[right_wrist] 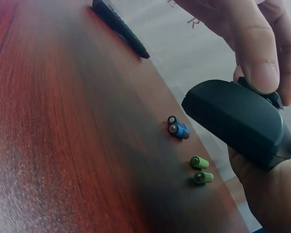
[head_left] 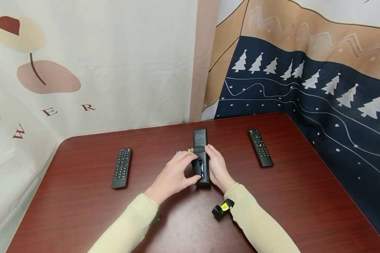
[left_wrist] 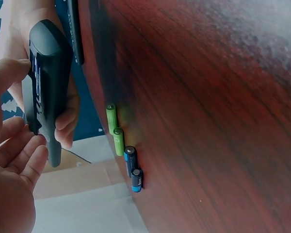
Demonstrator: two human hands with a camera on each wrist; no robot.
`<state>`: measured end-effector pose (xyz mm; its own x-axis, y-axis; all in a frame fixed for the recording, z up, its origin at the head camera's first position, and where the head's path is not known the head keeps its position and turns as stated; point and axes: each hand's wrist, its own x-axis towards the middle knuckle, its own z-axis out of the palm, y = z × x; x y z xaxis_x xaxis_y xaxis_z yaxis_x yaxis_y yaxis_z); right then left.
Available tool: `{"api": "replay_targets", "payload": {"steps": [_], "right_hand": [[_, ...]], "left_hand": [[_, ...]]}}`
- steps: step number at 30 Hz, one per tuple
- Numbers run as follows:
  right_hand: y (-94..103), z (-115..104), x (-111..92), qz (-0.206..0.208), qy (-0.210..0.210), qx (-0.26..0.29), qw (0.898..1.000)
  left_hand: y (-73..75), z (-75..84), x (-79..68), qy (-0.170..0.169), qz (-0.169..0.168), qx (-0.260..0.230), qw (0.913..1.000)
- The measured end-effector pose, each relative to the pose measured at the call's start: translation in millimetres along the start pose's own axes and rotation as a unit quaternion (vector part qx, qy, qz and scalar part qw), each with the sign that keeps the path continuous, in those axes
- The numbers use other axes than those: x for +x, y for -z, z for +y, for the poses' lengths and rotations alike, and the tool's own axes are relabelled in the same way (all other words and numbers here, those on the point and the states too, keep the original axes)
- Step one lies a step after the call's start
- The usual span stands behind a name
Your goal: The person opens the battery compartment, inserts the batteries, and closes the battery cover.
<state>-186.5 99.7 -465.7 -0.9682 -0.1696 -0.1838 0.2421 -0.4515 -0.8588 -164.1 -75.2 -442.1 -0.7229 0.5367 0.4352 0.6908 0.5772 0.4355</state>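
A black remote control (head_left: pixel 200 138) is held up over the middle of the table, its back facing the head camera and its battery compartment (head_left: pixel 201 169) uncovered. Something blue and silvery, like a battery, shows inside. My right hand (head_left: pixel 217 168) grips the remote from the right side. With thumb and fingertips, my left hand (head_left: pixel 174 172) pinches a small dark battery cover (left_wrist: pixel 31 104) by its ends, right beside the compartment. Beyond the remote, two green batteries (left_wrist: pixel 115 130) and two blue-and-black batteries (left_wrist: pixel 131 159) lie on the table, mostly hidden by my hands in the head view.
One more black remote (head_left: pixel 121 168) lies buttons up on the left of the reddish-brown table (head_left: pixel 82 211), and another remote (head_left: pixel 260 149) lies at the right. Printed curtains (head_left: pixel 139 70) hang along the table's far and right edges.
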Motion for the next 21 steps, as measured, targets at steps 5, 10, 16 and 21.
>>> {"api": "replay_targets", "payload": {"steps": [5,10,16,21], "right_hand": [[-0.5,1.5,0.6,0.006,-0.001,0.002,1.000],[-1.2,1.8,0.4,0.015,-0.007,0.004,1.000],[-1.9,1.1,0.8,0.021,-0.009,0.000,1.000],[-2.1,0.8,1.2,0.020,-0.009,-0.002,1.000]], "left_hand": [[-1.2,1.2,1.4,-0.007,0.002,-0.004,1.0000],[-2.1,1.0,1.5,-0.011,0.000,-0.010,0.9999],[-1.7,1.7,1.4,-0.017,-0.003,-0.005,0.9998],[-1.5,2.5,1.7,-0.021,-0.011,0.000,0.9997]]}}
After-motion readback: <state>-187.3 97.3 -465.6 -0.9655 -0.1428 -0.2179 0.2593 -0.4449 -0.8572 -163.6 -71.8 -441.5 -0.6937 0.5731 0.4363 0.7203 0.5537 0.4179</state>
